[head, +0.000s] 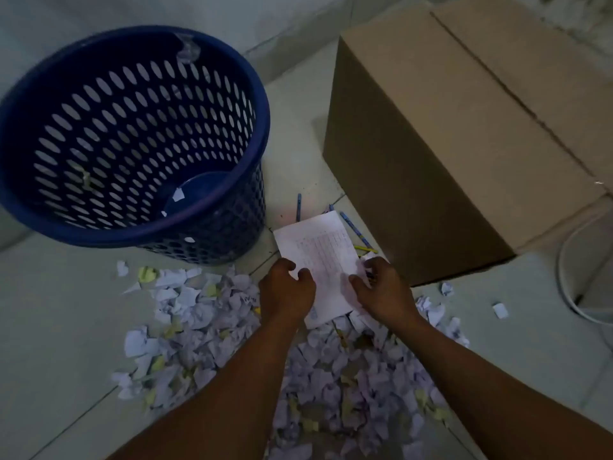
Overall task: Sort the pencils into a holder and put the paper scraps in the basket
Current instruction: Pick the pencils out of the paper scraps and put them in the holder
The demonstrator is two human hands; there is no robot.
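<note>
Both hands are on one sheet of paper (pixel 320 257), printed with a faint table. The left hand (pixel 287 290) has its fingers curled on the sheet's left edge. The right hand (pixel 381 288) pinches the right edge. The sheet is held over the floor (pixel 49 310), between the basket and the cardboard box. The exact finger contact is blurred.

The basket (pixel 99 233) is blue with a perforated wall. It stands upright to the left of the sheet, near it but not touching. Inside on the bottom lies a white scrap (pixel 178 194), and there is a smaller bit near the inner wall.

The paper scraps (pixel 212 320) make a big loose pile of white and pale yellow bits on the floor. It spreads under both forearms and out to the left, in front of the basket. A few strays lie to the right of the pile, near the box corner.

Three pencils show on the floor beyond the sheet:
- A blue pencil (pixel 299 207) lies just beside the basket wall.
- A second blue pencil (pixel 354 227) pokes out from the sheet's right edge.
- A yellow pencil (pixel 365 249) lies close to the second one, partly covered by the sheet.

The cardboard box (pixel 431 154) is closed and sits to the right of the sheet. A white cable (pixel 564 287) loops on the floor at the far right.
</note>
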